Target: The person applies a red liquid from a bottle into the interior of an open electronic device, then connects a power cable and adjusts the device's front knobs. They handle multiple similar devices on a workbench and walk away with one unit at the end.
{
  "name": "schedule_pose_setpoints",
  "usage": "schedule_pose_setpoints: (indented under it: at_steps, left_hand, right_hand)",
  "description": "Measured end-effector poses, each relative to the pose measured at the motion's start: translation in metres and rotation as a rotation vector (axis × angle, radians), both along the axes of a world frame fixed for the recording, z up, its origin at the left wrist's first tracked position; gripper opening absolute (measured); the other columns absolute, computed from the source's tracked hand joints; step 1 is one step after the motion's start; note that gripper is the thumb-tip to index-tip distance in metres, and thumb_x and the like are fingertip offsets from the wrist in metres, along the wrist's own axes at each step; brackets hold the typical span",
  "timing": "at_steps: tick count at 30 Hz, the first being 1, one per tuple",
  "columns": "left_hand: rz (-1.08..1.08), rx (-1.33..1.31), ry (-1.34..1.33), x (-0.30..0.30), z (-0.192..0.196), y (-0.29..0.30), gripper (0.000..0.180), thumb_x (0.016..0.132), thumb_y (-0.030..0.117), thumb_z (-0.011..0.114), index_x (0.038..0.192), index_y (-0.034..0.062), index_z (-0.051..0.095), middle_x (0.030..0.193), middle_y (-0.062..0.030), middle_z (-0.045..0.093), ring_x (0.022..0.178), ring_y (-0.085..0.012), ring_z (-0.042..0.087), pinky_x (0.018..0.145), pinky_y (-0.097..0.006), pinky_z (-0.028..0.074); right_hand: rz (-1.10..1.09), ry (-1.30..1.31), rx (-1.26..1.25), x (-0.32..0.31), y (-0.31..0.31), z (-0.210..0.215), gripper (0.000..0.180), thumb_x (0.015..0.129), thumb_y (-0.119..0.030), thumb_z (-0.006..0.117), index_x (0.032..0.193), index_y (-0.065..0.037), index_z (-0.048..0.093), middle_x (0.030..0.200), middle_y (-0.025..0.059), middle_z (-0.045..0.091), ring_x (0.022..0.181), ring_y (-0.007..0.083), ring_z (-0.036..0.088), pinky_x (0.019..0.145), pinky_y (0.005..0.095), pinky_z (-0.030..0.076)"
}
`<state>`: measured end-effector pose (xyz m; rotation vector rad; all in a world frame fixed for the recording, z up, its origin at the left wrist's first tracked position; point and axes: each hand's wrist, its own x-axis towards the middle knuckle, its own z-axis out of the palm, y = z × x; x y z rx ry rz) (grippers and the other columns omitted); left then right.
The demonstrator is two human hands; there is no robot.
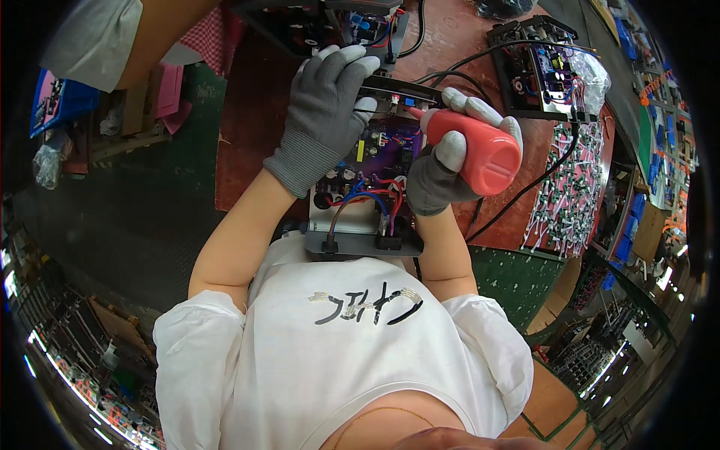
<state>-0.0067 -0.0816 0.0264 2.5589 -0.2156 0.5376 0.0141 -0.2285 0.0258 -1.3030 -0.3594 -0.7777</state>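
Observation:
A grey glove with white fingertips covers my left hand (pixel 324 105). Its fingers and thumb grip the dark end panel (pixel 405 90) of an opened electronic device. My right hand (pixel 439 169), gloved the same way, is wrapped round a red squeeze bottle (pixel 491 154), tilted with its nozzle pointing left at the panel's inner face. Whether the tip touches is too small to tell. Below the panel lies the device's circuit board (pixel 382 150), with red and blue wires (pixel 371 195) running to the near end plate (pixel 364 244) by my body.
Another opened device (pixel 544 71) stands at the right, black cables (pixel 525 191) trailing near it. Many small white-wired parts (pixel 566 187) cover the red table's right side. A further device (pixel 367 26) sits at the far edge, and another person's arm (pixel 161 30) reaches in from the upper left.

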Motion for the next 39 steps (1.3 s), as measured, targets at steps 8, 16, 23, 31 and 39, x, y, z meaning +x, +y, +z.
schedule_pose_setpoints:
  at_steps: [8,16,23,31,39]
  left_hand:
    - [0.003,-0.007,-0.01,-0.001,0.0,-0.002,0.049,0.077,0.014,0.065,0.124,0.0062,0.051,0.124,-0.0128,0.049,0.116,-0.0347,0.046,0.1,-0.043,0.039]
    - [-0.004,-0.019,-0.008,0.001,0.003,-0.003,0.049,0.075,0.01,0.067,0.121,0.0057,0.052,0.123,-0.0127,0.049,0.115,-0.0345,0.046,0.1,-0.042,0.039]
    - [0.001,-0.026,-0.002,0.0,0.005,-0.005,0.05,0.073,0.009,0.067,0.121,0.0057,0.052,0.123,-0.0131,0.05,0.116,-0.0349,0.046,0.1,-0.043,0.038]
    - [0.021,0.109,0.04,-0.003,0.017,-0.007,0.055,0.073,0.02,0.071,0.123,0.0071,0.051,0.125,-0.0122,0.05,0.123,-0.0386,0.04,0.104,-0.049,0.03]
    - [-0.132,-0.813,0.387,0.011,0.02,0.015,0.039,0.096,0.026,0.05,0.123,-0.0011,0.055,0.121,-0.0074,0.057,0.111,-0.0138,0.052,0.096,-0.027,0.039]
  right_hand:
    - [0.064,0.014,0.123,-0.003,0.001,0.004,0.069,0.08,-0.022,0.068,0.132,0.001,0.029,0.101,0.0181,0.057,0.087,0.0312,0.062,0.073,0.0424,0.053]
    - [0.007,0.117,0.254,-0.011,-0.006,0.023,0.066,0.085,-0.043,0.062,0.125,0.003,0.035,0.1,0.0145,0.055,0.089,0.028,0.059,0.08,0.0403,0.051]
    - [-0.016,0.448,0.539,0.005,-0.042,0.037,0.058,0.087,-0.045,0.062,0.117,0.001,0.042,0.103,0.0115,0.051,0.092,0.0215,0.054,0.087,0.0388,0.052]
    - [0.129,0.45,0.932,0.021,-0.08,0.019,0.046,0.087,-0.033,0.065,0.109,0.002,0.045,0.101,0.0124,0.049,0.091,0.0239,0.054,0.089,0.0399,0.054]
    - [0.039,0.507,1.033,0.023,-0.088,0.022,0.048,0.088,-0.032,0.064,0.112,0.004,0.044,0.102,0.0129,0.05,0.091,0.0251,0.054,0.089,0.0396,0.054]
